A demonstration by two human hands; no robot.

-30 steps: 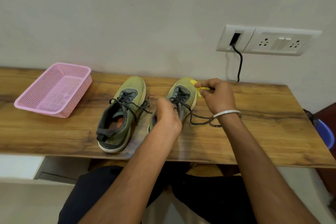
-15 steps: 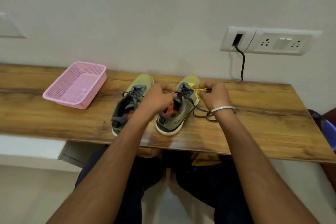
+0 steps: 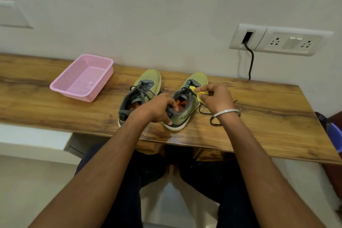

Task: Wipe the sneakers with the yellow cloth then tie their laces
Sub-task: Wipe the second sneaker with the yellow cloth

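Pink perforated plastic basket [image 3: 82, 77] stands at ten o'clock on the wooden slab; nothing can be made out inside it. Two olive-green fabric sneakers with grey collars and white soles sit side by side at the slab's middle, toes toward the wall at twelve o'clock. The left-hand sneaker [image 3: 137, 96] has dark laces lying loose over its tongue. The right-hand sneaker [image 3: 187, 105] shows an orange lining inside its opening. A small mark on its outer side is too blurred to read.

Left hand [image 3: 157, 108] grips the heel collar of the right-hand sneaker, fingers curled into the opening. Right hand [image 3: 217, 98], wearing a silver metal bangle [image 3: 224, 116] at the wrist, pinches the small yellow cloth [image 3: 199, 93] against that sneaker's upper, at its two o'clock side. A dark lace [image 3: 204, 110] trails from the shoe onto the surface beneath the right wrist.

The varnished brown wooden shelf-table [image 3: 268, 116] abuts a plain off-white wall. A white socket panel [image 3: 281, 40] is mounted at two o'clock, with a black cable [image 3: 250, 61] dropping from it to the tabletop. Dark-trousered knees show below the table edge.
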